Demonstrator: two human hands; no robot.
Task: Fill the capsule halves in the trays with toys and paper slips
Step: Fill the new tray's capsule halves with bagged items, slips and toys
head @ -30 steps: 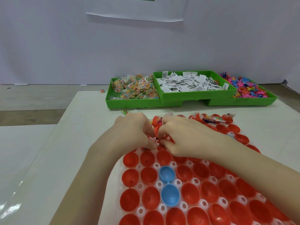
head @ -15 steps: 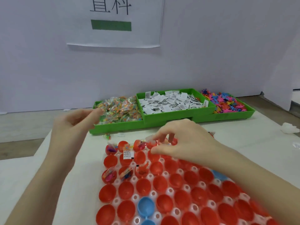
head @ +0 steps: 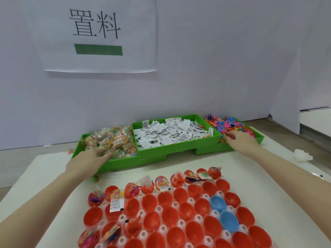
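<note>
**A:** Both hands are out at the green bins along the far side of the table. The left hand (head: pixel 89 159) lies over the near edge of the left bin (head: pixel 123 162), fingers curled down into the bagged toys (head: pixel 111 140). Whether it has one pinched cannot be told.

**B:** And the right hand (head: pixel 237 137)?

**A:** In the right bin (head: pixel 259 138), fingers bent into the loose plastic toys (head: pixel 225 123); its hold is hidden too. The paper slips (head: pixel 170 134) sit untouched in the middle bin (head: pixel 179 149).

**B:** Where do they go?

**A:** Into the capsule tray (head: pixel 179 214) at the near edge. Its far row and a few left-hand cups already hold packets and slips; most red capsule halves (head: pixel 152 221) and two blue capsule halves (head: pixel 229 221) stand empty.

**B:** How will the pieces handle?

**A:** Light, by the look. The packets seem slick and crinkly, best pinched at a corner or seam; the small figures look soft and liable to tangle, so lift one by a limb. Slips likely want a fingertip pinch at an edge.
</note>
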